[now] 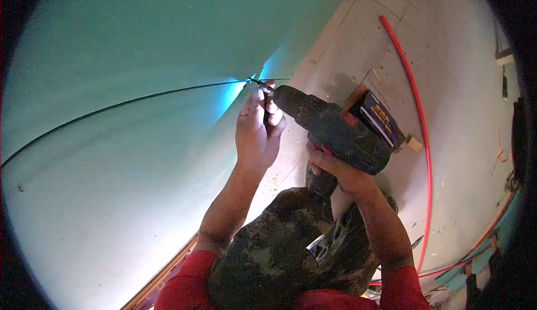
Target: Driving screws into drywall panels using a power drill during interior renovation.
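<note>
My right hand [330, 163] is wrapped round the handle of a dark cordless drill [344, 134], which points up and left toward the pale green wall panel [168, 30]. At its nose, my left hand [260, 125] is closed, fingertips pinched by a small dark piece touching the panel. What exactly those fingers hold is too small and shadowed to tell. A thin dark line [112, 104] runs across the panel to the fingertips; whether it is a cable or a seam I cannot tell. Bright bluish light falls on the panel beside them.
Right of the drill, a small open box with a dark blue printed flap [379, 118] sits on the floor [436, 58]. A red pipe [417, 103] curves along the floor. My camouflage-clad knees [268, 248] are below my hands. Dark objects line the far right edge.
</note>
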Motion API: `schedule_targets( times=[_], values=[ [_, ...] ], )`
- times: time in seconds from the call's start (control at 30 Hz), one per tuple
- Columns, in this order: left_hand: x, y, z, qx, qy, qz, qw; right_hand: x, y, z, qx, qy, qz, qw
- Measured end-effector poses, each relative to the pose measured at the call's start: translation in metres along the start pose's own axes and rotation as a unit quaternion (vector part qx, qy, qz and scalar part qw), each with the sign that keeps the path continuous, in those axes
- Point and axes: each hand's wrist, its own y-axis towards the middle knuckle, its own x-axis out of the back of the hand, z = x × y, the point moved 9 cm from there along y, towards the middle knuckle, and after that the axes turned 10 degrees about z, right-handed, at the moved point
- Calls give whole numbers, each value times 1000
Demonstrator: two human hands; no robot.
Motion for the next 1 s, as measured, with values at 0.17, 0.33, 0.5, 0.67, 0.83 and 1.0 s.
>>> schedule_targets(
  times=[0.17, 0.33, 0.5, 0.67, 0.83, 1.0],
  values=[
    [26, -13, 23, 84, -147, -55, 984, -9, 6, -13, 12, 40, 13, 999],
    [38, -22, 34, 120, -203, -71, 969, -12, 9, -11, -30, -19, -13, 999],
    [30, -23, 29, 96, -179, -12, 979, -7, 13, -19, 1, -24, -17, 1000],
    [40, -25, 37, 89, -227, -4, 970, -3, 16, -21, -61, -78, 5, 995],
    [39, -29, 41, 120, -155, -14, 980, -7, 17, 11, 26, -181, -6, 983],
    [42, -30, 39, 103, -137, -26, 985, -1, 16, -6, -13, -106, 2, 994]
  ],
)
